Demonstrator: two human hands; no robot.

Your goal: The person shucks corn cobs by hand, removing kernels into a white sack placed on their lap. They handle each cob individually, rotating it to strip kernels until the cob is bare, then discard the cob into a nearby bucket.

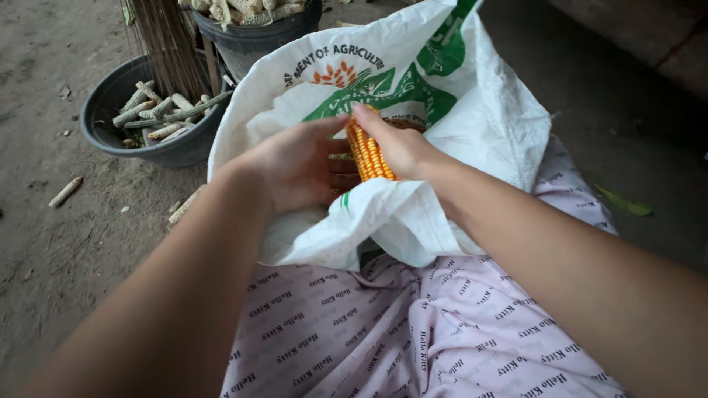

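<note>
— While both hands meet over the sack (472, 110), where's the cob (369, 151)?
— Centre, upright. Left hand (299, 166) and right hand (398, 144) each clasp it. Basin (99, 121) at ten o'clock.

Arms: bare, sleeveless to the frame edge.
Garment (413, 332): pale pink cloth at 6 o'clock, small dark repeated lettering, creased.

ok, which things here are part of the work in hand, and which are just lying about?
In hand:
- orange corn cob, gripped by both left hand and right hand
- white woven sack on the lap, open under the cob

Lying about:
- grey basin of bare cobs
- dark bucket of cobs behind it
- stray cob on the dirt ground
- broom bristles
</note>
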